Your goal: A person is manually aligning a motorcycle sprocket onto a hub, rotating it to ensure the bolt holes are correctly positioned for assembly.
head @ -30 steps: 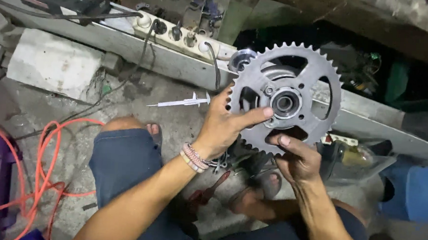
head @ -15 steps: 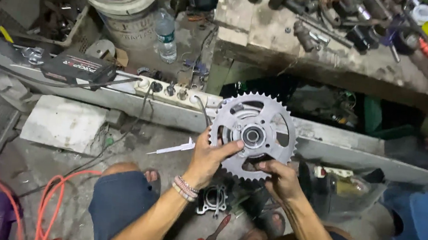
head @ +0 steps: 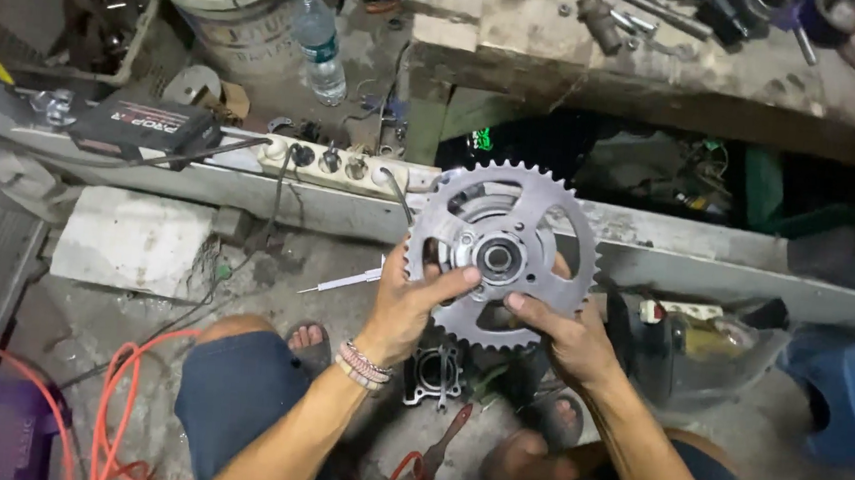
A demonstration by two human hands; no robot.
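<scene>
Rear sprocket with hub [head: 503, 255] held upright at frame centre. Left hand [head: 413, 304] fingers pinching lower-left rim, right hand [head: 566, 335] fingers gripping lower-right. Power strip [head: 338, 164] behind, upper left.

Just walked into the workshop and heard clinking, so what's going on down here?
A seated person holds a round grey toothed metal sprocket up in both hands. The left hand has its thumb across the face near the hub; the right hand supports the lower edge. A white power strip lies on the beam behind.
</scene>
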